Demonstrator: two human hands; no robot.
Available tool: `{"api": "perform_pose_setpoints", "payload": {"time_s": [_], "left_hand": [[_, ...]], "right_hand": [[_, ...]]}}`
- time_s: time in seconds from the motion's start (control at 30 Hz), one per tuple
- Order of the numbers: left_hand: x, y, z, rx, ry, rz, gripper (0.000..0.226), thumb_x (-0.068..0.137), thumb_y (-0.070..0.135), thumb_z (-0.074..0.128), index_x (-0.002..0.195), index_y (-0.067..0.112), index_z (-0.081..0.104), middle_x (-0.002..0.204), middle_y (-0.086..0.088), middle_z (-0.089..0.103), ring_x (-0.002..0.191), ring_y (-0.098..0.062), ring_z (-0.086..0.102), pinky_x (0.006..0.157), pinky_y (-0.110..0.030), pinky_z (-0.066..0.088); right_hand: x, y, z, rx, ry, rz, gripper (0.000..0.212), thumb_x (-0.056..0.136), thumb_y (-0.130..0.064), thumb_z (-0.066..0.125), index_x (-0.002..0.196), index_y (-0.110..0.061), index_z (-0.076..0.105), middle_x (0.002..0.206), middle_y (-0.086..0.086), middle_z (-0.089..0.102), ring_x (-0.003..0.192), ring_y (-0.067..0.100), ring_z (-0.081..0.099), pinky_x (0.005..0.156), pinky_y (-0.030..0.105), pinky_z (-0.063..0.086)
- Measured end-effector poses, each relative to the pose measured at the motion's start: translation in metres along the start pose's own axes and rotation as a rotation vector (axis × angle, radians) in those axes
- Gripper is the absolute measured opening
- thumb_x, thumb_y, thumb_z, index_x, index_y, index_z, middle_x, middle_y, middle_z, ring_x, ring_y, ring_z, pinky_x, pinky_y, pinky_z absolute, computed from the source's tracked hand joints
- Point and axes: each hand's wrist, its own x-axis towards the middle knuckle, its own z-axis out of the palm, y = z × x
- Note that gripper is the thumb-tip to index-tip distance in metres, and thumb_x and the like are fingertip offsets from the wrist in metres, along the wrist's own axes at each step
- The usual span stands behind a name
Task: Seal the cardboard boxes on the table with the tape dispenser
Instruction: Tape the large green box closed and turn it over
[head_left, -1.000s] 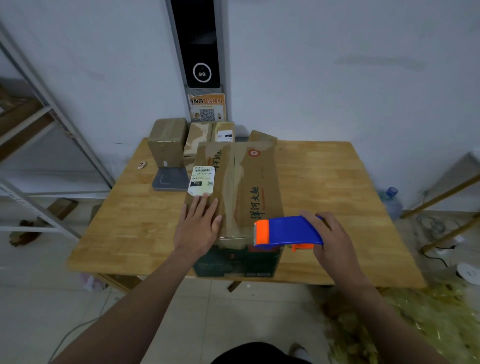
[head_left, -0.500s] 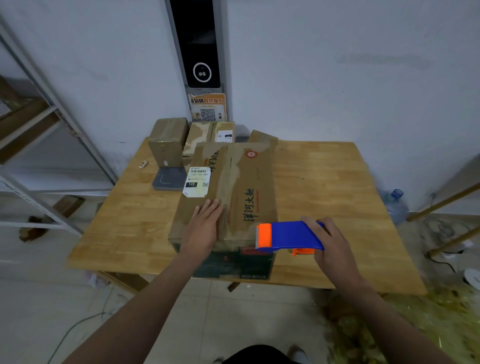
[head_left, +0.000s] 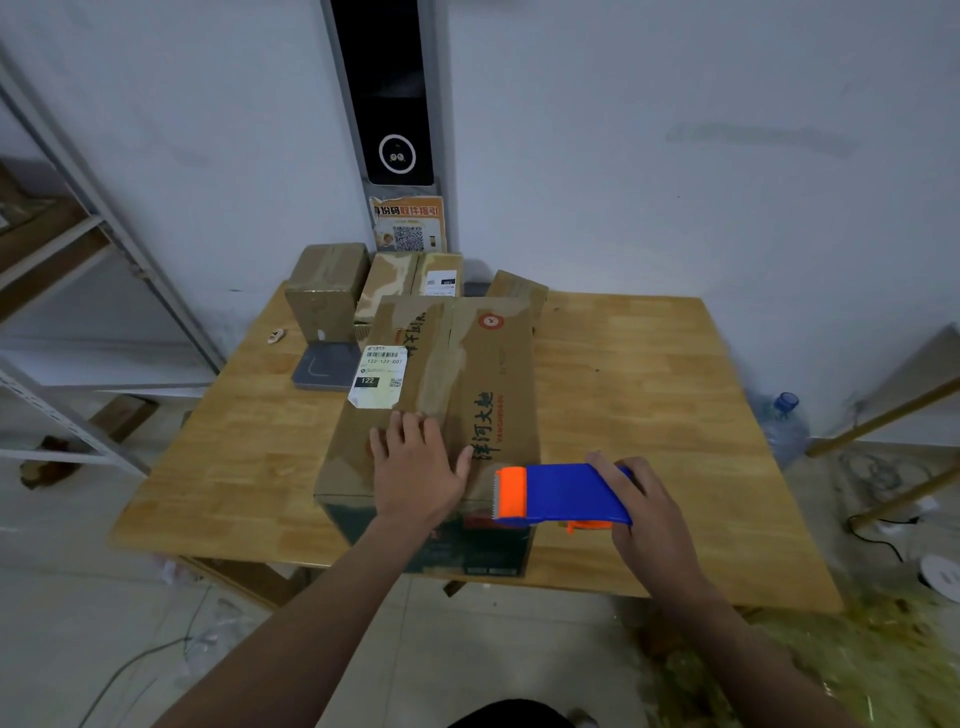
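Plain wooden bench (head_left: 649, 415) shoved up against a pale bluish-white wall (head_left: 675, 104), and the light's pretty dim overall. Right behind the bench a tall black panel (head_left: 397, 93) with a round ring on it runs up the wall, with an orange QR-code notice (head_left: 408, 226) stuck just under it. Left of the bench there's a grey metal shelving rack (head_left: 104, 218). The floor (head_left: 104, 597) is light tile. Right of the bench sits a blue-capped water bottle (head_left: 784, 426), with yellowish litter (head_left: 857, 649) off the bench's near right corner.
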Motion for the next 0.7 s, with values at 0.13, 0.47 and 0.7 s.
{"api": "perform_pose_setpoints", "payload": {"time_s": [0.13,0.47,0.7], "left_hand": [[-0.002,0.003,0.000,-0.066,-0.026,0.128,0.051,0.104,0.047,0.038,0.147,0.020,0.043,0.155,-0.006,0.039,0.152,-0.032,0.023,0.124,-0.059,0.013],[0.002,0.011,0.011,-0.221,0.044,0.193,0.040,0.106,0.034,0.038,0.145,0.028,0.048,0.153,0.007,0.048,0.148,-0.008,0.032,0.126,-0.037,0.017],[-0.001,0.025,0.013,-0.185,0.098,0.191,0.042,0.104,0.041,0.040,0.140,0.023,0.053,0.141,0.000,0.055,0.137,-0.017,0.045,0.121,-0.042,0.030]], "right_hand": [[0.003,0.002,0.000,-0.019,-0.005,-0.002,0.083,0.084,-0.002,0.073,0.146,-0.039,0.032,0.127,-0.003,0.044,0.104,0.009,0.049,0.075,0.019,0.048],[0.011,0.008,0.000,-0.025,-0.008,-0.093,0.082,0.078,-0.007,0.082,0.142,-0.034,0.039,0.126,0.001,0.048,0.105,0.013,0.053,0.071,0.019,0.047],[0.016,0.017,-0.007,-0.060,-0.017,-0.135,0.080,0.080,-0.007,0.080,0.145,-0.032,0.041,0.126,0.000,0.046,0.103,0.008,0.047,0.071,0.014,0.038]]}}
